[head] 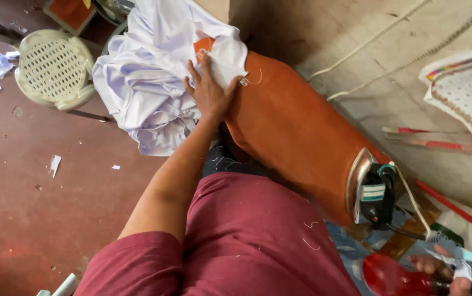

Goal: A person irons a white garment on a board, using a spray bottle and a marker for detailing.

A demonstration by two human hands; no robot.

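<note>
My left hand [209, 90] lies flat, fingers spread, on a heap of white cloth [148, 71] at the far end of an orange padded ironing board [291, 131]. An orange patch of cloth shows just past my fingertips. My right hand [448, 274], at the bottom right corner, grips a red spray bottle [392, 277] by its white trigger head. An electric iron [373, 192] stands on its heel at the near end of the board, its cord trailing toward my right hand.
A cream plastic stool [52, 68] stands on the dark red floor to the left, with white scraps scattered around. A patterned white cloth [466, 90] lies at the right on a grey surface. Red sticks [455, 207] lie near the iron.
</note>
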